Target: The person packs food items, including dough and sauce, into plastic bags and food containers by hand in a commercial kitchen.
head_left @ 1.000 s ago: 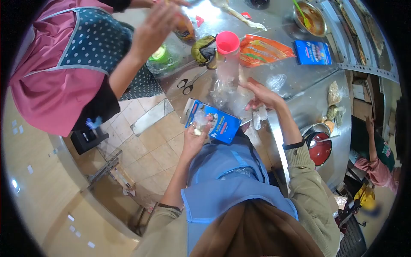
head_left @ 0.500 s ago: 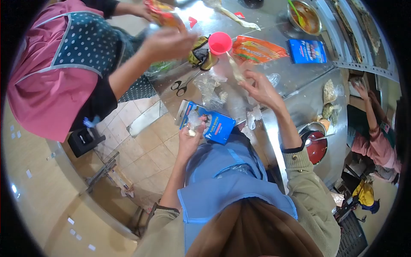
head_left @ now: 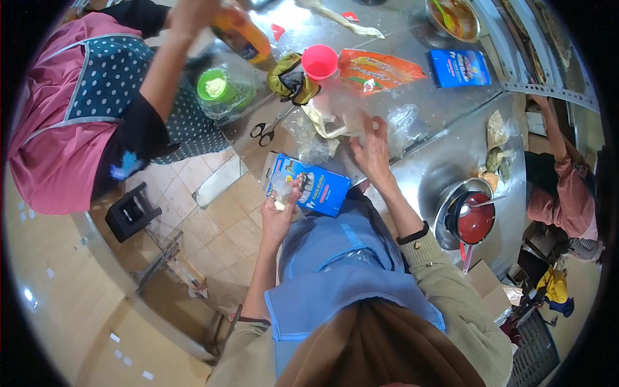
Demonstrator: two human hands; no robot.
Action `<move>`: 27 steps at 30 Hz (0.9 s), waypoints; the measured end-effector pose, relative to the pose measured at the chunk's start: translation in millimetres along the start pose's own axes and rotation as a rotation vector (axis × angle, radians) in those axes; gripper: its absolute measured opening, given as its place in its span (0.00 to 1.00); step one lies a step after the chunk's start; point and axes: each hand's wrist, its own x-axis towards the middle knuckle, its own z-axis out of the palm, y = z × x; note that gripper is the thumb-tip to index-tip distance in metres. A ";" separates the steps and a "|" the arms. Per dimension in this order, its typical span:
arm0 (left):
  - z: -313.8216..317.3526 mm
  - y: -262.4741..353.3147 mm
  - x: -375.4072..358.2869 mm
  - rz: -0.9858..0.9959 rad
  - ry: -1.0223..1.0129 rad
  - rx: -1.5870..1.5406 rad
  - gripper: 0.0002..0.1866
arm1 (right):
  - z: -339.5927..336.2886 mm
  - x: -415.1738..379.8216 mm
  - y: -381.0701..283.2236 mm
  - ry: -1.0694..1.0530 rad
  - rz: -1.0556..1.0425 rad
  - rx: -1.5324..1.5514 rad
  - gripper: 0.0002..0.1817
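Observation:
My left hand (head_left: 278, 214) is closed round a small clear plastic piece with something pale in it, beside a blue box (head_left: 317, 187) at the table's front edge. Farther forward, my right hand (head_left: 372, 151) has its fingers partly curled at the end of a whitish plastic piping bag (head_left: 329, 126). The bag is limp and partly blurred. Black scissors (head_left: 263, 133) and crumpled clear plastic (head_left: 311, 140) lie left of it. Behind it stand a pink cup (head_left: 320, 62) and a yellow-green pouch (head_left: 290, 77).
An orange packet (head_left: 380, 69) and another blue box (head_left: 460, 68) lie at the back. To the right sits a pot of red sauce (head_left: 475, 218) in a metal bowl. A co-worker's arm (head_left: 161, 84) reaches over a green cup (head_left: 216, 86) at left.
My right hand has moved slightly left and toward me, and the bag has sagged from upright to lying bent. The co-worker's hand has withdrawn up and left, showing the green cup.

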 end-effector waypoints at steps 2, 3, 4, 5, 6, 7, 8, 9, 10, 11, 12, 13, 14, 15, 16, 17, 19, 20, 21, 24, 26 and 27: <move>0.9 -0.1 0.1 0.008 0.006 0.006 0.15 | -0.6 0.1 3.1 0.033 0.058 0.060 0.35; 1.6 -0.9 0.3 0.005 0.007 0.008 0.15 | -0.1 1.2 7.4 0.071 0.029 0.004 0.36; 2.0 -2.3 0.2 0.000 0.008 0.012 0.15 | 1.6 2.0 13.9 0.109 0.002 -0.052 0.36; 2.1 -2.9 0.3 -0.004 0.010 0.017 0.15 | 3.5 3.3 20.1 0.147 -0.025 -0.107 0.37; 2.3 -2.5 0.4 -0.008 0.005 0.015 0.15 | 6.0 5.0 26.1 0.134 -0.009 -0.088 0.37; 2.7 -2.2 0.6 -0.011 0.001 0.012 0.15 | 7.4 7.3 30.2 0.121 0.007 -0.070 0.36; 3.0 -2.1 0.8 -0.014 -0.003 0.009 0.15 | 7.8 9.6 35.0 0.108 0.022 -0.051 0.36; 3.1 -2.1 1.1 -0.004 -0.008 0.016 0.16 | 6.7 12.2 40.8 0.065 0.067 0.030 0.34; 3.1 -2.1 2.0 0.006 -0.013 0.023 0.16 | 3.3 15.7 43.5 0.023 0.112 0.112 0.31; 2.7 -2.0 2.7 0.016 -0.017 0.031 0.16 | 0.6 17.5 45.7 -0.021 0.156 0.194 0.29; 1.9 -0.7 2.9 0.014 -0.018 0.046 0.16 | -1.7 18.1 47.2 0.001 0.141 0.188 0.26; 0.8 1.2 3.2 0.013 -0.018 0.061 0.16 | -7.1 20.3 42.9 0.023 0.126 0.181 0.23; 0.0 2.2 3.5 0.011 -0.017 0.074 0.16 | -11.9 22.9 38.2 0.044 0.109 0.174 0.21; -0.7 2.0 3.9 0.008 -0.011 0.068 0.16 | -17.5 22.7 32.8 0.037 0.084 0.234 0.18; -1.5 1.2 4.3 0.005 -0.005 0.062 0.16 | -31.3 21.3 13.2 0.030 0.059 0.293 0.16; -2.3 0.7 4.5 0.002 0.001 0.054 0.16 | -45.0 20.2 -7.5 0.022 0.032 0.352 0.15; -3.1 -0.2 5.7 0.005 0.004 0.036 0.16 | -69.5 20.4 -51.4 -0.017 0.008 0.407 0.14; -3.6 0.2 5.2 0.005 0.006 0.027 0.16 | -78.4 23.7 -70.7 -0.039 -0.004 0.434 0.13; -3.3 1.8 4.4 0.011 0.016 0.045 0.16 | -83.7 29.6 -84.6 -0.037 -0.065 0.458 0.13; -4.5 5.6 2.6 0.030 0.032 0.053 0.16 | -98.0 47.6 -125.3 -0.050 -0.182 0.533 0.13; -6.4 1.6 1.5 0.039 0.019 -0.004 0.16 | -105.9 65.1 -151.3 -0.086 -0.165 0.586 0.13; -7.7 1.2 0.5 0.034 0.029 0.004 0.16 | -105.2 75.1 -158.1 -0.063 -0.206 0.587 0.13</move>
